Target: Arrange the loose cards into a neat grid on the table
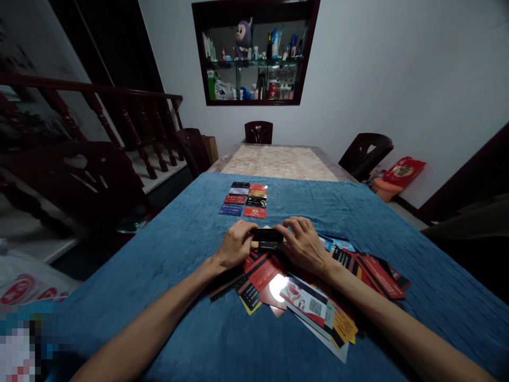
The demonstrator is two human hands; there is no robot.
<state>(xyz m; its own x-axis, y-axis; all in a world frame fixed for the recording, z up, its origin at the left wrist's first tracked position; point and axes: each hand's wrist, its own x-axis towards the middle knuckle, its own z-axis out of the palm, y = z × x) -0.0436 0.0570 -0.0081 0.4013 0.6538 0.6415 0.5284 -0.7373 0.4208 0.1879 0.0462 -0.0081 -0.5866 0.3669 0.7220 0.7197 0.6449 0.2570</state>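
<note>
A black card (268,235) is pinched by its two ends, with my left hand (234,246) closed on one and my right hand (307,245) on the other. Both hands are just above a loose, overlapping heap of cards (267,274) in red, black, yellow and white. Part of the heap is hidden beneath my right hand and forearm. Beyond my hands, several cards lie flat in two columns, among them a blue card (231,210), a red card (255,212) and a black card with a pale mark (256,202).
A blue cloth (175,233) covers the near part of the table, whose patterned far end (278,160) shows. Dark wooden chairs stand around, one at the far end (258,132). On the left are a railing (91,90) and a white plastic bag (32,281).
</note>
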